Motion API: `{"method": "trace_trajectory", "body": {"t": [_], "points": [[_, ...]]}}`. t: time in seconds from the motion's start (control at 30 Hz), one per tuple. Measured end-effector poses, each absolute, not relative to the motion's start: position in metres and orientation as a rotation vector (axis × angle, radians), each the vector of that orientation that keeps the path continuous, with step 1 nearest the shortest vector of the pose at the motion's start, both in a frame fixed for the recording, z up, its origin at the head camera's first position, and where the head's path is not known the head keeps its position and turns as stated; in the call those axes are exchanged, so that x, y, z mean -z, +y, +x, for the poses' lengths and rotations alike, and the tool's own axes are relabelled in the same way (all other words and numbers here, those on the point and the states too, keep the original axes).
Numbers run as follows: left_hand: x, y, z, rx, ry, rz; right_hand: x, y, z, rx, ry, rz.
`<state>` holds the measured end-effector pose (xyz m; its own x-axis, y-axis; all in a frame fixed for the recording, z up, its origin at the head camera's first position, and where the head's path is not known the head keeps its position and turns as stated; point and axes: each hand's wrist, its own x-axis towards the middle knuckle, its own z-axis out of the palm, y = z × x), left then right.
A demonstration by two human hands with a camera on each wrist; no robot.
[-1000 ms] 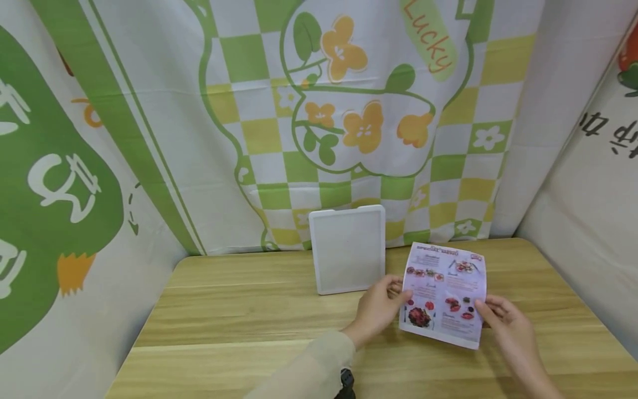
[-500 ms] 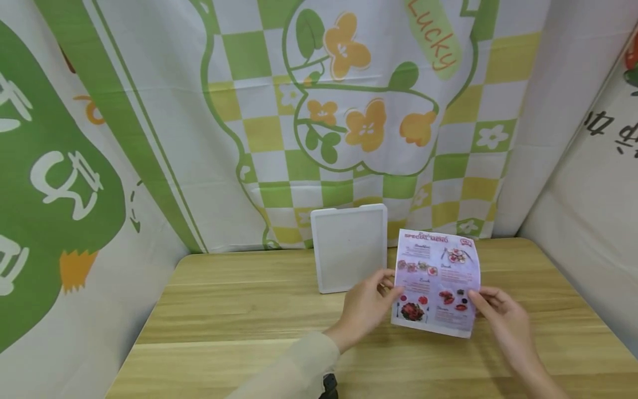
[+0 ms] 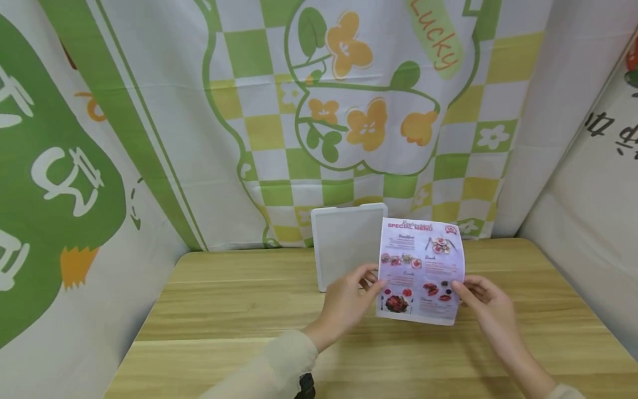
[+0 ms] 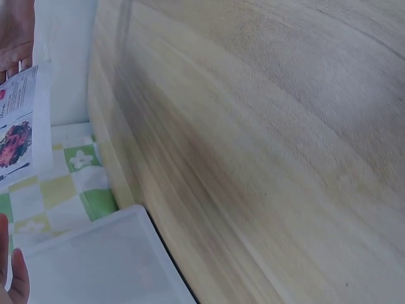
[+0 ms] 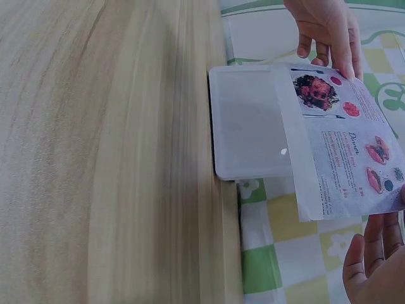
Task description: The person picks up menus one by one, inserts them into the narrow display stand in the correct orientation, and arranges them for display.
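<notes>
A printed menu sheet (image 3: 418, 271) headed "Special Menu" is held up over the table, bowed slightly and facing me. My left hand (image 3: 346, 299) pinches its left edge between thumb and fingers. At the right edge my right hand (image 3: 488, 310) pinches it the same way, its fingers partly hidden behind the paper. Behind the sheet and to its left stands a white framed board (image 3: 346, 244), upright and leaning back. The sheet overlaps the board's right side in the head view. In the right wrist view the menu's lower margin (image 5: 304, 171) hangs off the table surface.
The wooden table (image 3: 224, 310) runs back to a green, yellow and white checked cloth (image 3: 344, 138) hanging behind it. Printed fabric (image 3: 588, 221) also hangs at the right side, and a green patterned one (image 3: 60, 166) at the left.
Both hands have carried the menu sheet left and slightly up, closer to the white board, and it now covers part of it. The board has stayed in place.
</notes>
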<state>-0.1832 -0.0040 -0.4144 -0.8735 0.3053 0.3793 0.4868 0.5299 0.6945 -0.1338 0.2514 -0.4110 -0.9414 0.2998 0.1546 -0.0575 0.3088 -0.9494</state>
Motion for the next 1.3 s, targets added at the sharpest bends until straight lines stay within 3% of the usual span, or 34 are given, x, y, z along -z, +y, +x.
{"method": "trace_trajectory", "body": {"t": [1.3], "points": [[0.394,-0.078,-0.179,1.224,-2.556,-0.465,0.381,0.185,-0.171,-1.713,-2.337,0.1]]}}
